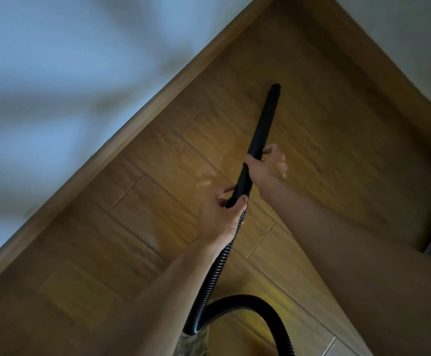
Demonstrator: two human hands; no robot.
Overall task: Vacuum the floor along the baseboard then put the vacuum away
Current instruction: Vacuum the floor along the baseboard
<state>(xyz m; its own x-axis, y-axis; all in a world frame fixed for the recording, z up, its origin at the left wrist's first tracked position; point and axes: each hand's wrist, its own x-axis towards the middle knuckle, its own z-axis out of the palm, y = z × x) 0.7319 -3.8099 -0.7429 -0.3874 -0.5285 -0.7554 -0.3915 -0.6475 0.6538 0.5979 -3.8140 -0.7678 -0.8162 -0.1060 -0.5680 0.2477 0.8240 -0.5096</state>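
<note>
Fingers of the left hand [222,214] were curled round the near end of the black wand [260,129], at the hose joint. Fingers of the right hand [269,165] were wrapped round the wand farther up. The nozzle tip [276,87] was seen at the floor [337,163], apart from the baseboard [121,145] to its left; contact could not be told. Risks judged: the strip along the baseboard could be missed unless the tip was brought left. The ribbed hose [215,268], looped near, could be kinked or snagged if pulled.
</note>
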